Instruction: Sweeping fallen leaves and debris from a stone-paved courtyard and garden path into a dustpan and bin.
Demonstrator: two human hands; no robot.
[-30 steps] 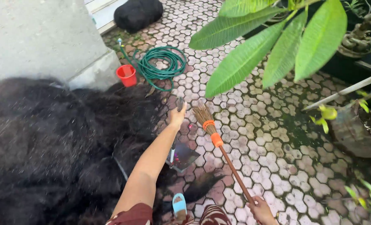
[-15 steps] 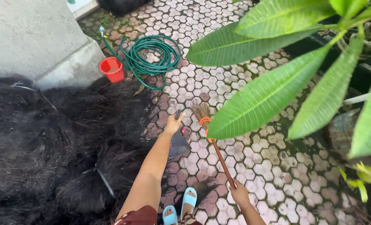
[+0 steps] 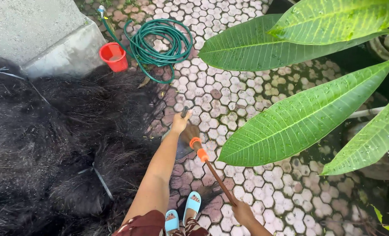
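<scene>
Seen from above on a patio of hexagonal paving stones point(image 3: 247, 105), a person's left hand point(image 3: 179, 122) is closed around the dark handle of a dustpan point(image 3: 184, 147), whose pan lies low on the stones just beyond the arm. The right hand point(image 3: 242, 213), at the bottom edge of the frame, is wrapped around the brown stick of a broom point(image 3: 212, 170); the stick slants up and left to two orange bands, and its straw-coloured bristle head rests against the dustpan — touching or just over it. Two feet in light blue sandals point(image 3: 182, 213) stand below the arm. To the left a large heap of black fibrous material point(image 3: 50, 144) covers the ground, reaching nearly to the dustpan. Farther off lie a coiled green hose point(image 3: 161, 41) and a small red bucket point(image 3: 114, 56) beside a grey concrete block point(image 3: 37, 35). Broad wet green leaves point(image 3: 308, 118) hang over the right side.
</scene>
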